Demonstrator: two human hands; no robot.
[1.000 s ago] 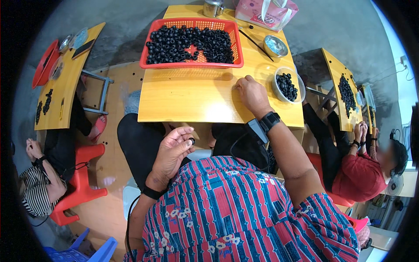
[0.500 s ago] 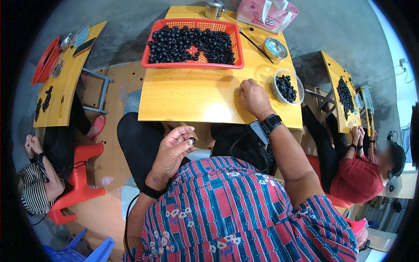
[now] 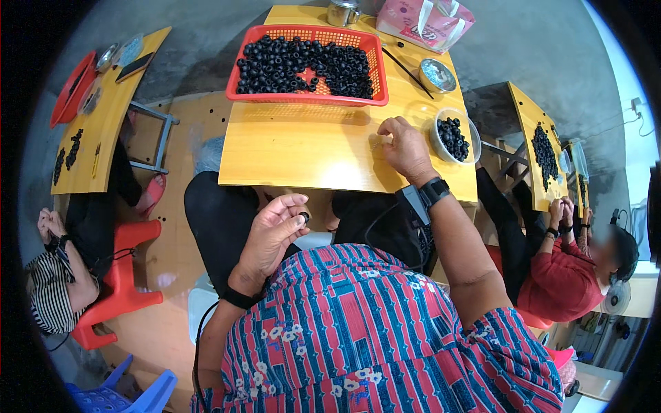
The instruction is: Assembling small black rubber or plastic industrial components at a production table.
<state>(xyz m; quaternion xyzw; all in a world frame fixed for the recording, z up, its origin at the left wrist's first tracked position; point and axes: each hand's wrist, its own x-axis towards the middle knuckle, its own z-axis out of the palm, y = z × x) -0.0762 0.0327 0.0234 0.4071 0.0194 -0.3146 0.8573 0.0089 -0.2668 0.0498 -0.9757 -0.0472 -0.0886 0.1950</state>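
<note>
- Closest in, the left hand (image 3: 272,234) is raised off the table, near the person's chest, with thumb and forefinger pinched together on a small dark ring (image 3: 303,217). A light pinch on the rim is the grip to want here, so the little piece neither slips nor gets crushed.
- A black band sits on that wrist, and a cable trails down from it (worth keeping clear of the lap).
- Farther out, the right hand (image 3: 405,146) rests on the yellow table (image 3: 303,148), fingers curled down onto the wood. Whether anything sits beneath them I cannot tell. It lies just beside the clear bowl (image 3: 454,138), so the reach between them is short.
- That bowl holds a small heap of dark pieces. Steadying it would be wise, for it stands close to the table's right edge.
- Beyond, the red basket (image 3: 310,65) lies across the far half of the table, spread with the same dark pieces. Taking them one at a time looks the tidy way.
- At the far end stand a small round tin (image 3: 436,74), a dark stick (image 3: 407,63), a metal cup (image 3: 343,12) and a pink bag (image 3: 423,20).
</note>
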